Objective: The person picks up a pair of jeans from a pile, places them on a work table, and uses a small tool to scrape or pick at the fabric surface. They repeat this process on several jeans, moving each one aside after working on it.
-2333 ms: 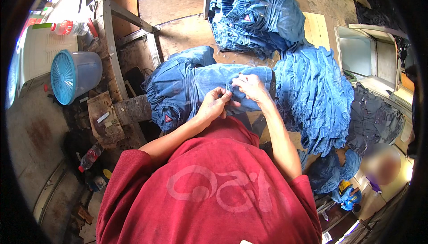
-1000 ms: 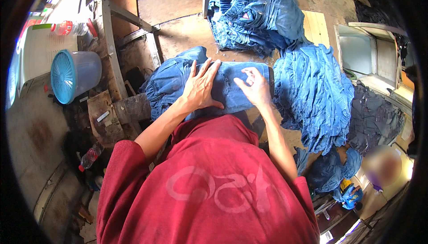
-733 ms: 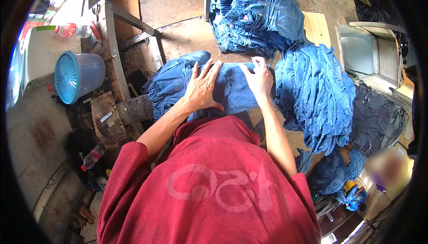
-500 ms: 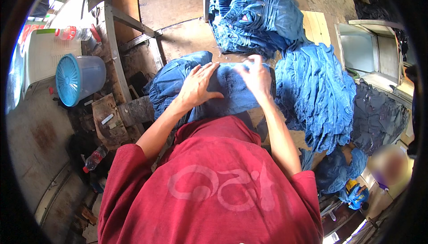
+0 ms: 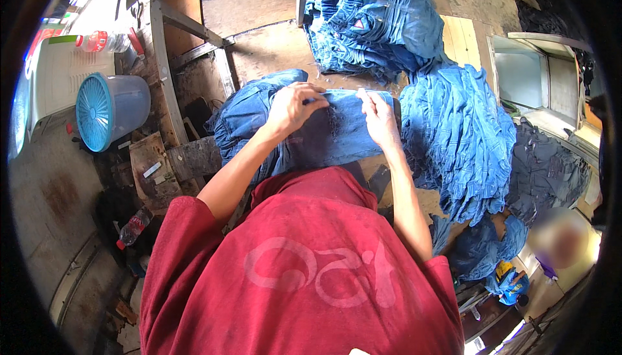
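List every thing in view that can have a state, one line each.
Left hand: fingers curled, at the garment's far edge
Right hand: fingers bent, near that edge; grip unclear
Denim garment: flat between the hands, bunched at left
Right-hand denim stack: layered, rumpled
Far denim pile: heaped, creased
Bucket: lid on

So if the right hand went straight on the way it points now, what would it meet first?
Probably the large pile of blue denim garments at the top, ahead of the bare right hand, though depth is unclear.
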Demonstrator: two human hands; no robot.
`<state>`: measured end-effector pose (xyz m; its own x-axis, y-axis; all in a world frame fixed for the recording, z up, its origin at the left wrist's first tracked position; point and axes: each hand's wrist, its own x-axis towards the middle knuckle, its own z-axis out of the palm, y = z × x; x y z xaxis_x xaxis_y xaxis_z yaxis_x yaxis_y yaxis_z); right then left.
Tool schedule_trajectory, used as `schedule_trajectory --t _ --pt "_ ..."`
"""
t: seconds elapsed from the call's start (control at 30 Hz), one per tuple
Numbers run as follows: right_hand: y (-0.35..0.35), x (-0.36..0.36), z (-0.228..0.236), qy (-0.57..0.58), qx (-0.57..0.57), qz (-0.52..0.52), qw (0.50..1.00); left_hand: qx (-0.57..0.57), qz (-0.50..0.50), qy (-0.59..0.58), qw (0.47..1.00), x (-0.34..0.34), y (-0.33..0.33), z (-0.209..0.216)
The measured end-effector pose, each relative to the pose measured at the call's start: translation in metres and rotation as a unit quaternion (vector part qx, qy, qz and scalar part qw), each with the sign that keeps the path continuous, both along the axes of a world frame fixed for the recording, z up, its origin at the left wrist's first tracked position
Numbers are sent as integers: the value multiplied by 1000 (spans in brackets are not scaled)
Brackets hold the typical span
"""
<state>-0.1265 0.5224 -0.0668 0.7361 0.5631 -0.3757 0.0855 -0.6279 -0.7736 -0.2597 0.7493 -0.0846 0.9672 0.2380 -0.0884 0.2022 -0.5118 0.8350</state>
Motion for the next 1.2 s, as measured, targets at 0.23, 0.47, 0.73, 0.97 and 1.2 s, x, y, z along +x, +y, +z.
schedule_trajectory --t 0.23,0.47,0.73,0.97,1.2 --pt "30 5 -6 164 12 31 986 -96 44 105 989 13 14 -2" --pt "37 22 -17 137 70 12 988 -99 15 70 992 10 12 5" --pt "23 30 8 198 18 -81 977 -18 -48 21 998 11 7 -10" --pt "30 24 8 253 38 -39 966 -242 78 118 960 19 20 -16" --pt "22 33 5 234 67 -92 965 64 -123 -20 990 8 6 -3"
